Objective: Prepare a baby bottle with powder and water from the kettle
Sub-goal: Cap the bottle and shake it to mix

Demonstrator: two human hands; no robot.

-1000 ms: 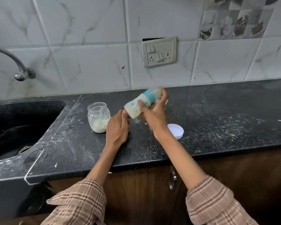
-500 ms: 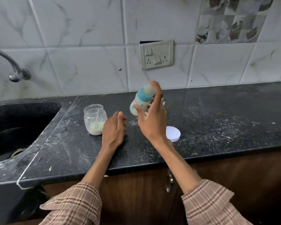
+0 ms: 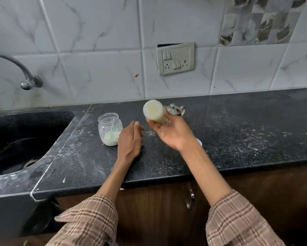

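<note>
Running across the whole width, the black stone countertop (image 3: 238, 132) is dusted with white powder and meets a marble-tiled wall (image 3: 96, 50). At the left a dark sink (image 3: 21, 135) is set into it, with a metal tap (image 3: 23, 73) curving out above. On the wall sits a switch and socket plate (image 3: 175, 58). Both forearms reach in from plaid sleeves (image 3: 88, 221). The right hand (image 3: 174, 134) is raised above the counter, palm turned up, its fingers curled round the baby bottle (image 3: 153, 111), which is tipped so that its pale round base faces the camera; the contents look milky white. The left hand (image 3: 130, 139) rests flat on the counter with fingers relaxed and together, gripping nothing, just beside the glass jar (image 3: 110, 130). That jar stands open and upright, with white powder in its bottom and a pale green scoop (image 3: 111, 134) inside. Behind the bottle stands a small steel kettle (image 3: 175, 109). A sliver of a white lid (image 3: 199, 142) shows under the right wrist.
</note>
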